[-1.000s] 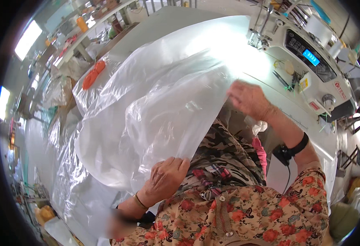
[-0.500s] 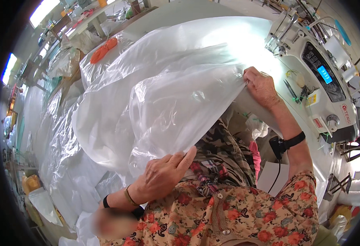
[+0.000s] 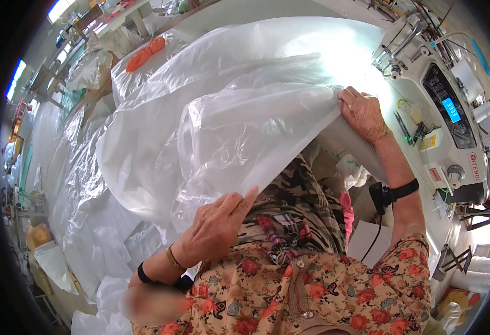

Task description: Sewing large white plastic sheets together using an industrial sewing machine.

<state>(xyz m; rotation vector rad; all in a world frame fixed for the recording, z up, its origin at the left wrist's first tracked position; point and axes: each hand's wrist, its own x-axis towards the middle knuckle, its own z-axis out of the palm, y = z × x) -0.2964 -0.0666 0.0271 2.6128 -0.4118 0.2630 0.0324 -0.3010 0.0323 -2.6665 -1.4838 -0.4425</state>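
Note:
A large sheet of clear plastic film (image 3: 239,128) spreads over the worktable and hangs toward my lap, wrinkled and folded in places. My right hand (image 3: 365,114) pinches its near right corner close to the lit area by the sewing machine (image 3: 451,117). At the lower end of the same edge is my left hand (image 3: 217,223), its index finger stretched along the film and the other fingers bent. The thumb is hidden there, but the edge runs taut between both hands, so the left appears to grip it.
Thread snips (image 3: 404,127) lie on the machine bed beside loose green thread. An orange bundle (image 3: 145,54) rests on plastic at the far left. More crumpled film (image 3: 83,223) covers the left side. White thread cones (image 3: 465,78) stand behind the machine.
My left hand has shifted slightly up and left along the film's edge. The right hand still holds the corner, a little farther right in view. The view has turned slightly.

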